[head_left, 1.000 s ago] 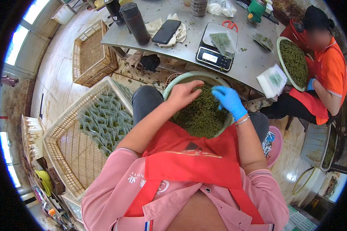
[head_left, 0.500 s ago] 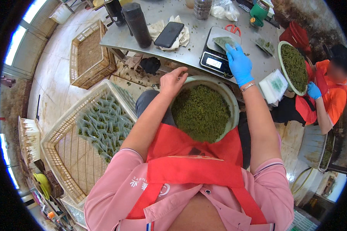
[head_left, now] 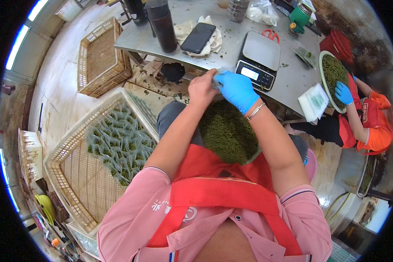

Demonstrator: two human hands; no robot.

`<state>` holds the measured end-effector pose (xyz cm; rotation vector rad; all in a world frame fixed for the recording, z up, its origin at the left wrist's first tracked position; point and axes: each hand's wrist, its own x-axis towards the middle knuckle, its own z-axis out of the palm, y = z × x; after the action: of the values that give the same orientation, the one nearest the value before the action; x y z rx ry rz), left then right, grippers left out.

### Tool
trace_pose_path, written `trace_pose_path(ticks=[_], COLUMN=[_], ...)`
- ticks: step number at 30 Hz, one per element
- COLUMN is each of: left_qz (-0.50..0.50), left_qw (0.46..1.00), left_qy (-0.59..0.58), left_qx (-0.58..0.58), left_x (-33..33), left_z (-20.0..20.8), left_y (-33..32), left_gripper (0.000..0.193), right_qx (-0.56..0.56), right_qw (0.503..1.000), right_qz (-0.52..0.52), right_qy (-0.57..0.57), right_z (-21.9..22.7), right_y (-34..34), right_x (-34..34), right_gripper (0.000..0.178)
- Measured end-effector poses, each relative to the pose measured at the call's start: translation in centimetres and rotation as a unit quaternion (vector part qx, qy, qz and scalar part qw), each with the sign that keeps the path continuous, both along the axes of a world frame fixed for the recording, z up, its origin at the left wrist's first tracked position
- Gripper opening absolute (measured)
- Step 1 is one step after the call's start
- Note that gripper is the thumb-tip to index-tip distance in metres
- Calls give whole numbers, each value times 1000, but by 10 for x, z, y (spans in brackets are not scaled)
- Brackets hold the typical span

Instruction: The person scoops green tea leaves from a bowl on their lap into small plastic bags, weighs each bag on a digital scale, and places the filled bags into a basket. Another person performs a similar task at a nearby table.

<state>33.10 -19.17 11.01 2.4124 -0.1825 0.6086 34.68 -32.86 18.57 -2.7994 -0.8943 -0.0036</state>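
Observation:
My bare left hand [head_left: 201,88] and my blue-gloved right hand [head_left: 237,91] meet above a wide basin [head_left: 258,153] on my lap. Between them they pinch a small clear plastic bag [head_left: 222,70]; its lower part is hidden by my fingers. Heaped in the basin below are small green buds or granules [head_left: 228,131]. Just beyond my right hand, a digital scale [head_left: 261,53] stands on the metal table with its plate bare and its display lit.
A crate [head_left: 74,174] of filled bags [head_left: 120,146] stands at my left. On the table [head_left: 227,39] lie a phone [head_left: 198,37], a dark bottle [head_left: 162,28], red scissors [head_left: 271,35] and white sheets [head_left: 313,102]. A co-worker's gloved hand [head_left: 344,93] touches another green-filled basin [head_left: 324,81].
My right hand has lifted the bag off the scale and brought it left and nearer to my left hand. Both hands now grip it. The co-worker's hand has moved into their basin.

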Motion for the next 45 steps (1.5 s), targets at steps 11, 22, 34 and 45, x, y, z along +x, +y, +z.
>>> trace_pose_path(ticks=[11,22,34,45], left_qz=[0,13,26,81], left_qw=[1000,997,996,983], left_qy=[-6,63,73,153], left_qx=[16,43,38,-60], left_x=[-3,-5,-2,4], left_z=[-2,12,11,17], left_y=[2,-7,-4,-5], left_gripper=[58,60,63,64], right_qx=[250,176,474,-6], right_qw=[967,970,873,833], right_qz=[53,-135,-101,-530], right_qy=[-12,-104,-49,-162], right_z=[11,-57,39,-44], right_y=[-24,-127,-54,-307], right_x=[-17,-9,-11,190], right_gripper=[26,17,23,41])
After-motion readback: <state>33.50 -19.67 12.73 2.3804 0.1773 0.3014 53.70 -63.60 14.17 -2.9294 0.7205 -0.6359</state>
